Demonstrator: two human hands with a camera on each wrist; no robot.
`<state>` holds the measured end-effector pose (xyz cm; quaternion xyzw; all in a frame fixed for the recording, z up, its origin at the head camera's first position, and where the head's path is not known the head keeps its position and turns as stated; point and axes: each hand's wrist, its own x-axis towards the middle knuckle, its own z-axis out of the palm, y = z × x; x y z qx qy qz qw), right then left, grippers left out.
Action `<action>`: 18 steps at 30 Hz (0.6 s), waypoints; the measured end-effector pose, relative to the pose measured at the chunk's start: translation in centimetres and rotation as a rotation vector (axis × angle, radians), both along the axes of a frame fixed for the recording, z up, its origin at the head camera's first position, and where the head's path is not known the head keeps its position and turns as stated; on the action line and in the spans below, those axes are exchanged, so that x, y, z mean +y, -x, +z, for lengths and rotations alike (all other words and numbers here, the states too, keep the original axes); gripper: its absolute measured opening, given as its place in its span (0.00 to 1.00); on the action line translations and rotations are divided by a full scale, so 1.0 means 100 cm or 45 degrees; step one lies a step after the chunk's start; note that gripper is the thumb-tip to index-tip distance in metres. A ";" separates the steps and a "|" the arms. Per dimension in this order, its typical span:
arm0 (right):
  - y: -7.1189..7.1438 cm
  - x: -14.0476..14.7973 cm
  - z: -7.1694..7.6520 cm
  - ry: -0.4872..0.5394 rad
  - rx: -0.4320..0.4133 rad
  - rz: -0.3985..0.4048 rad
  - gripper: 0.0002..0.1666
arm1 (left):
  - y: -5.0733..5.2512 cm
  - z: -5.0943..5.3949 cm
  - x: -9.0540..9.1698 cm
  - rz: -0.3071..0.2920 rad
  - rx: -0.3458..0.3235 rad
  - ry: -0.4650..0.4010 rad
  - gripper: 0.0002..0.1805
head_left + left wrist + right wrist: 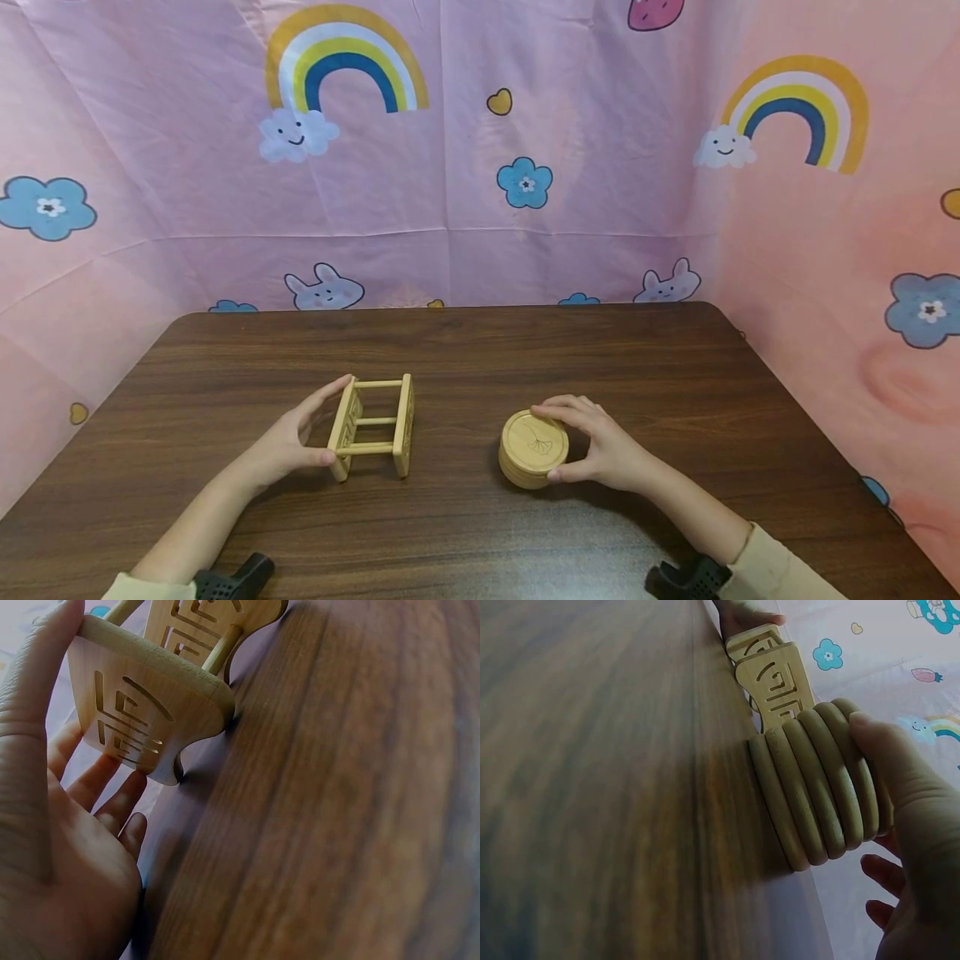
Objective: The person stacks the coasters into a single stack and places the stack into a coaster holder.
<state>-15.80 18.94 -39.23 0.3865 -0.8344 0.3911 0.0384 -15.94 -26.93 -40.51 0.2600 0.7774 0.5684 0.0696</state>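
A light wooden coaster rack (pixel 404 421), two cut-out side panels joined by thin rods, stands left of the middle of the table. My left hand (pixel 281 446) holds its near-left panel between thumb and fingers; the left wrist view shows the thumb at the top edge of the panel (pixel 135 697) and fingertips along its side. Right of the rack is a stack of several round wooden coasters (pixel 535 446), the top one engraved with a leaf. My right hand (pixel 603 450) grips the stack from its right side, thumb near and fingers far. In the right wrist view the coasters (pixel 817 787) lie flush together.
The dark wood-grain table (pixel 465 533) has rounded far corners. Behind and beside it hang pink and lilac cloths (pixel 600 233) printed with rainbows, flowers and rabbits. A black strap device (pixel 236 577) sits on each wrist, beside pale sleeves.
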 end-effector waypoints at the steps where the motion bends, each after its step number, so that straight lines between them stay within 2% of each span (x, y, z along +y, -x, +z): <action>1: 0.000 0.000 0.000 0.000 -0.002 0.001 0.45 | 0.000 0.000 0.000 -0.002 0.003 -0.001 0.50; 12: -0.005 -0.004 0.009 0.026 -0.029 0.007 0.46 | -0.003 0.004 0.002 0.012 -0.002 0.012 0.51; 14: -0.001 -0.001 0.003 0.030 -0.035 0.009 0.47 | -0.003 0.004 0.002 0.014 0.001 0.016 0.51; 18: -0.001 0.002 0.002 0.049 -0.065 0.006 0.49 | -0.003 0.004 0.003 0.019 0.013 0.024 0.51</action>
